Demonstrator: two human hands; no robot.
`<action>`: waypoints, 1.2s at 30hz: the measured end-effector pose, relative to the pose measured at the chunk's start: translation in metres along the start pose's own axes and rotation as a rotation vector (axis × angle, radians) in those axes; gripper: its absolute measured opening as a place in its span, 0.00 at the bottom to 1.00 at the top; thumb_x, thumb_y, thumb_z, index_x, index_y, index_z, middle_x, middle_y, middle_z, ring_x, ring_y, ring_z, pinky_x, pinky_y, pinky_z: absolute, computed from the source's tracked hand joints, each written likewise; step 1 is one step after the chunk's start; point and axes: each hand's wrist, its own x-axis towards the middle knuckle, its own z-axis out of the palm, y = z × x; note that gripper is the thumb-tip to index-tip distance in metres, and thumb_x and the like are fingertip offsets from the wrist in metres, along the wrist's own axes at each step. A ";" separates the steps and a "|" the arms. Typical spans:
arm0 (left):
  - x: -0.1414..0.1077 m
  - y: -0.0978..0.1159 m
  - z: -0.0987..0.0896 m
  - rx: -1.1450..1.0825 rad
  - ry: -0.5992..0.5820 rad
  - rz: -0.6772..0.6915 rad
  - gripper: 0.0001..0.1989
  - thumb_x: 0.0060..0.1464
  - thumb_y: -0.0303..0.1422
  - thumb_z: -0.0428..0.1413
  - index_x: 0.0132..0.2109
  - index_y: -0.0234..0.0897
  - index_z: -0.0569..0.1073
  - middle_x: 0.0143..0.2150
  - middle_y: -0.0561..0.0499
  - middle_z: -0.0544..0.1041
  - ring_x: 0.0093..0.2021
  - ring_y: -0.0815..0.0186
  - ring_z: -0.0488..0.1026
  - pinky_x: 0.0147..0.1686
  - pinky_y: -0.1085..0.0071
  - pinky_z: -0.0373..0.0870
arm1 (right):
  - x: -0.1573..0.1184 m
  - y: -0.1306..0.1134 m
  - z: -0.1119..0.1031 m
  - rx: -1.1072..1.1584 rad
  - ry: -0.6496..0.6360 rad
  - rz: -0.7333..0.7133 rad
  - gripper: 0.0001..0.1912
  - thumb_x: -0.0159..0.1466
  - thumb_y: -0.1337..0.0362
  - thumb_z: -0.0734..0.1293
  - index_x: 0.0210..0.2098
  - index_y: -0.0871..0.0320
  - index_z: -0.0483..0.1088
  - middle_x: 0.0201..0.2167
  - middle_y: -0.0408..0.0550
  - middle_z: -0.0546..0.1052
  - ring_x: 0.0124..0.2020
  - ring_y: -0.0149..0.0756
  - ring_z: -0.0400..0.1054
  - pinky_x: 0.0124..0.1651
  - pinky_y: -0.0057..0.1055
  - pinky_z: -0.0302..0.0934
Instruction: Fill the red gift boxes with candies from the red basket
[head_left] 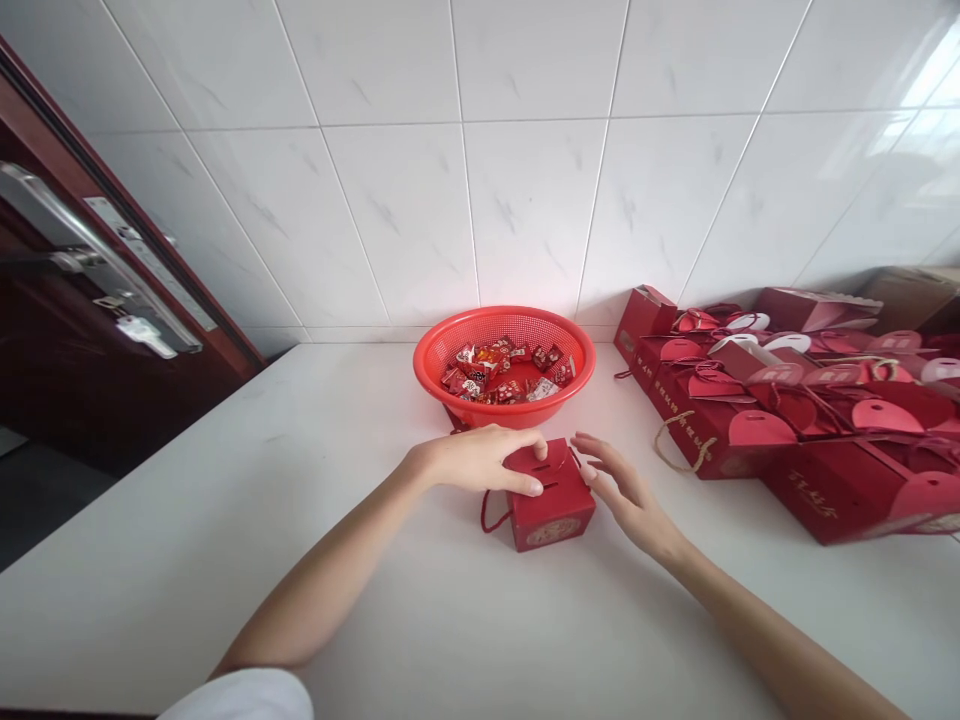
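Note:
A small red gift box [561, 508] with a gold print on its front and slots in its lid stands on the white table in front of me. My left hand [495, 460] reaches over it from the left, thumb and forefinger bent down against the lid, holding it. At the right edge of the lid is my right hand [626, 495], its fingers stretched and apart; the fingertips are at or very near the box. A dark red cord [493, 515] loops out on the box's left side.
Behind the box, a red plastic basket [427, 365] holds several wrapped sweets [487, 360]. Many red gift boxes [750, 400] with cord handles crowd the right side. A tiled wall [525, 200] runs along the back; a dark door [67, 330] with keys is at left.

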 end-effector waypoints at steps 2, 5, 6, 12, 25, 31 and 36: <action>-0.001 0.001 0.000 -0.004 -0.023 -0.037 0.21 0.59 0.48 0.57 0.55 0.46 0.69 0.51 0.49 0.76 0.46 0.58 0.74 0.39 0.69 0.65 | 0.004 0.004 -0.002 0.009 -0.043 0.059 0.28 0.70 0.41 0.56 0.51 0.53 0.77 0.64 0.54 0.69 0.66 0.51 0.62 0.66 0.48 0.58; -0.002 0.001 0.000 -0.007 -0.021 -0.022 0.20 0.60 0.48 0.56 0.56 0.47 0.68 0.53 0.50 0.76 0.48 0.58 0.74 0.42 0.68 0.66 | 0.009 0.014 -0.003 0.044 -0.040 0.107 0.26 0.69 0.43 0.58 0.50 0.52 0.76 0.61 0.53 0.72 0.63 0.51 0.65 0.66 0.48 0.58; -0.001 0.000 0.000 -0.014 -0.020 -0.006 0.20 0.60 0.47 0.56 0.55 0.47 0.68 0.53 0.50 0.76 0.48 0.58 0.74 0.42 0.69 0.66 | 0.011 0.017 -0.002 0.075 -0.041 0.124 0.24 0.68 0.44 0.60 0.54 0.50 0.74 0.62 0.52 0.72 0.61 0.50 0.67 0.64 0.48 0.61; 0.010 -0.007 0.003 -0.028 0.087 0.137 0.19 0.60 0.45 0.58 0.56 0.46 0.71 0.54 0.51 0.76 0.51 0.59 0.74 0.46 0.70 0.67 | 0.017 0.023 -0.002 0.157 -0.054 0.006 0.14 0.61 0.53 0.68 0.41 0.54 0.76 0.56 0.53 0.74 0.53 0.48 0.72 0.57 0.45 0.66; 0.009 0.004 0.022 0.043 0.451 0.151 0.20 0.54 0.36 0.63 0.54 0.42 0.78 0.52 0.45 0.76 0.51 0.54 0.75 0.50 0.62 0.71 | 0.018 -0.005 -0.039 0.591 0.081 0.091 0.17 0.54 0.54 0.78 0.37 0.55 0.72 0.20 0.38 0.69 0.25 0.30 0.64 0.36 0.30 0.62; -0.001 0.012 0.014 -0.436 0.455 0.215 0.18 0.53 0.36 0.64 0.51 0.38 0.78 0.41 0.49 0.76 0.36 0.64 0.75 0.44 0.63 0.73 | 0.021 -0.044 -0.056 0.454 0.096 -0.038 0.14 0.54 0.55 0.78 0.32 0.56 0.75 0.23 0.42 0.71 0.26 0.30 0.65 0.32 0.30 0.62; -0.018 0.019 0.001 -0.879 0.367 0.445 0.24 0.55 0.39 0.64 0.57 0.39 0.73 0.58 0.43 0.74 0.54 0.55 0.75 0.56 0.57 0.70 | 0.024 -0.080 -0.055 0.252 -0.021 -0.089 0.14 0.60 0.53 0.74 0.38 0.56 0.74 0.27 0.43 0.74 0.30 0.33 0.69 0.34 0.30 0.63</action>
